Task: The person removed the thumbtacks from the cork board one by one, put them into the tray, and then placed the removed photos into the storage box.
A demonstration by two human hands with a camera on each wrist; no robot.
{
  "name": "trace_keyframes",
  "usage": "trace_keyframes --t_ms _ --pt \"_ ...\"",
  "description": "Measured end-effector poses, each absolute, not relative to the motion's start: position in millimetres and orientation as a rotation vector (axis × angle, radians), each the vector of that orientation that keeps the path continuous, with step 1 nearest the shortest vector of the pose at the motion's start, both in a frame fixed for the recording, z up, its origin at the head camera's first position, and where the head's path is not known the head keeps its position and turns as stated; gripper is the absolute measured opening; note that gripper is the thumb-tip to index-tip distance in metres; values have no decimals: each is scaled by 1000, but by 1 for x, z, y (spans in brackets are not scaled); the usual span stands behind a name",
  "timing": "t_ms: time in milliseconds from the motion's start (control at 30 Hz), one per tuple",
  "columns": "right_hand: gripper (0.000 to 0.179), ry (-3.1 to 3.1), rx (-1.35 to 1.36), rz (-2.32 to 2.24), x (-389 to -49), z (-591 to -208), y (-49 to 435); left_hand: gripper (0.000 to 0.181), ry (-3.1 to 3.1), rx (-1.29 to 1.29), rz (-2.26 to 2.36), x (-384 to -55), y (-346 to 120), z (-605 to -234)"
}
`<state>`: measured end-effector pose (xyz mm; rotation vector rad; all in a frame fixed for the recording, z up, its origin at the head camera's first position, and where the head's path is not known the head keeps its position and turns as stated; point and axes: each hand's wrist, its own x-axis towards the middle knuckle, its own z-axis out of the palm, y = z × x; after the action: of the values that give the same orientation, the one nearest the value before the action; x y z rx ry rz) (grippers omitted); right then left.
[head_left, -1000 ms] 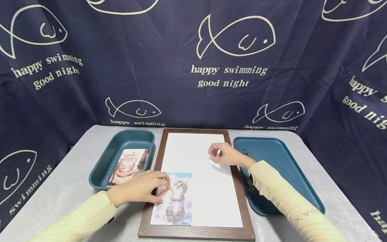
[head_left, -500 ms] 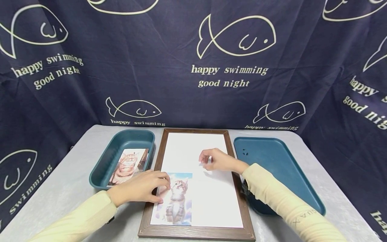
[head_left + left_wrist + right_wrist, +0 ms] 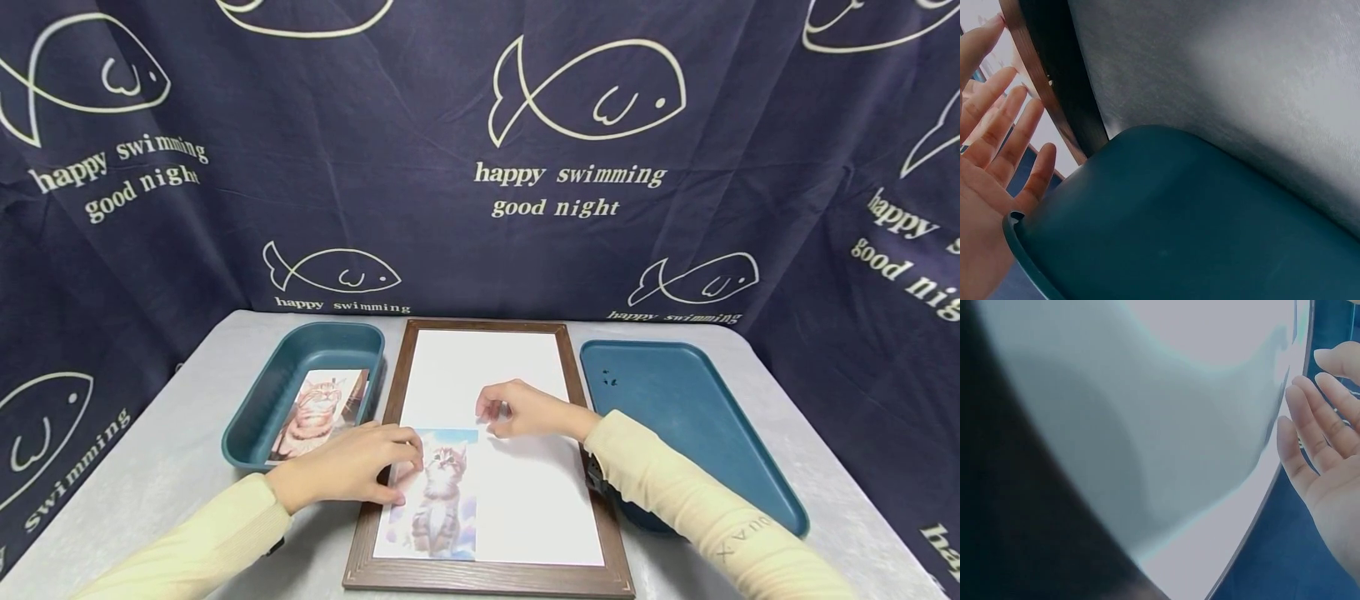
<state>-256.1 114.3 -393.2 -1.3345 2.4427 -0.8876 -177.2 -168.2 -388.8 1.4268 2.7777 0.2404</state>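
A card with a kitten picture [image 3: 438, 517] lies at the near left of a white board [image 3: 540, 500] in a brown wooden frame [image 3: 487, 575]. My left hand [image 3: 348, 468] reaches over the frame's left side, with spread fingertips resting at the card's left edge. In the left wrist view its fingers [image 3: 1019, 134] look loosely extended beside the frame. My right hand [image 3: 525, 410] is over the board by the card's upper right corner, thumb and fingertips bent together. A tiny pale thing seems pinched there; its kind is unclear. The right wrist view shows curved fingers [image 3: 1313, 425].
A deep blue-green bin [image 3: 258, 392] on the left holds a card with an orange cat [image 3: 315, 414]. To the right lies a flat blue-green tray [image 3: 697, 425] with several tiny black bits [image 3: 609, 380]. A dark fish-print curtain [image 3: 442, 158] stands behind the grey table [image 3: 806, 442].
My right hand has moved left and nearer over the white board, to the card's upper right corner. My left hand and the card have stayed in place.
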Motion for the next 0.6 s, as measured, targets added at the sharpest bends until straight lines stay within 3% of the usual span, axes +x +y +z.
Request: trace_keyframes --t_ms 600 --pt "19 2432 -1388 -853 -249 -396 96 33 2776 1403 214 -177 -168 -389"
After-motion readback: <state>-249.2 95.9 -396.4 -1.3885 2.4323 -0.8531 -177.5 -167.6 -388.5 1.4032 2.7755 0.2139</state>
